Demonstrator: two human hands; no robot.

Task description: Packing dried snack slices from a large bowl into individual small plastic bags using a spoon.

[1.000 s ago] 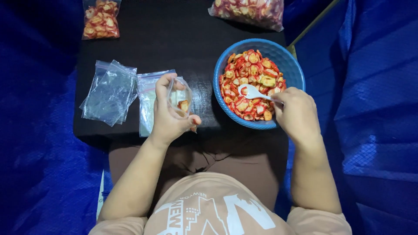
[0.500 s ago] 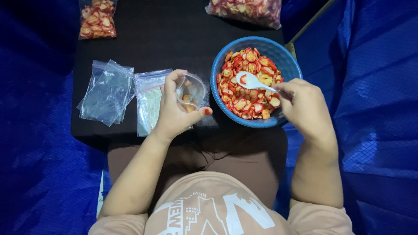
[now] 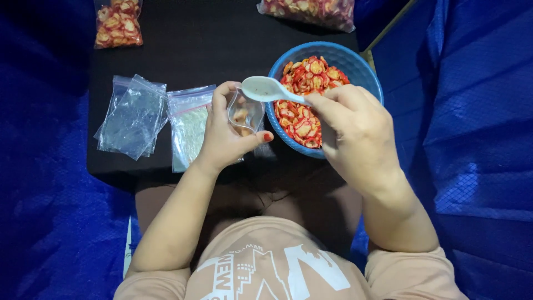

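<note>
My left hand holds a small clear plastic bag open at its mouth, with a few red and yellow slices inside. My right hand grips a white plastic spoon, whose bowl is over the mouth of that bag and looks empty. Just right of the bag stands a blue bowl filled with red and yellow dried fruit slices. All of it rests on a low black table.
Several empty clear zip bags lie on the table's left, one more beside my left hand. Two filled bags of slices sit at the far edge, one left and one right. Blue tarp surrounds the table.
My right hand lifted the spoon out of the bowl and swung it left over the open bag. My left hand tipped the bag up toward the bowl.
</note>
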